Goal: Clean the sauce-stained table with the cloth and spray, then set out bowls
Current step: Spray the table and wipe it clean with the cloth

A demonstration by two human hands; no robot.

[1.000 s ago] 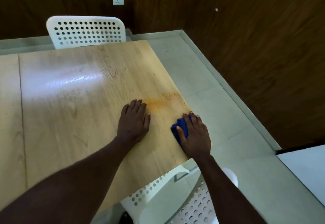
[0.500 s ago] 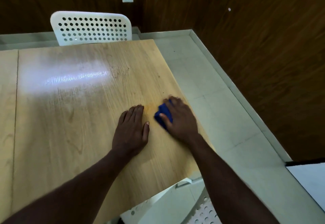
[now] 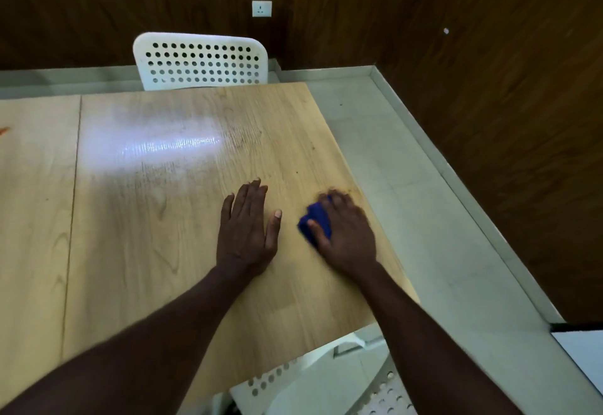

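"Two hands on the desk (image 3: 156, 235), yes? Where do they lie?"

"Both toward its right side, near each other but apart. The left hand (image 3: 248, 228) lies flat on the wood, palm down, fingers straight and together, thumb out to the right. Its grip is open and has hold of nothing."

"And the right hand (image 3: 349, 238)?"

"It sits on the blue cloth (image 3: 316, 217), just right of the left hand and close to the desk's right edge. The grip is closed over the cloth: the thumb runs along its left side and the fingers bend over its far part. The fingertips are blurred, so I cannot tell how tightly they curl. Only a bunched blue strip shows, between thumb and forefinger; the rest is under the palm."

"Any sauce to see?"

"A small orange streak (image 3: 4, 131) at the left border, on the panel left of the seam (image 3: 76, 153), well apart from both hands."

"What else is there?"

"A white chair (image 3: 202, 62) with a perforated back stands at the desk's far side. A second white chair (image 3: 326, 378) shows at the near edge, below the right forearm. Right of the desk is pale grey floor (image 3: 424, 206), then a dark wooden wall (image 3: 505, 88); a white socket (image 3: 261, 8) sits on the far wall."
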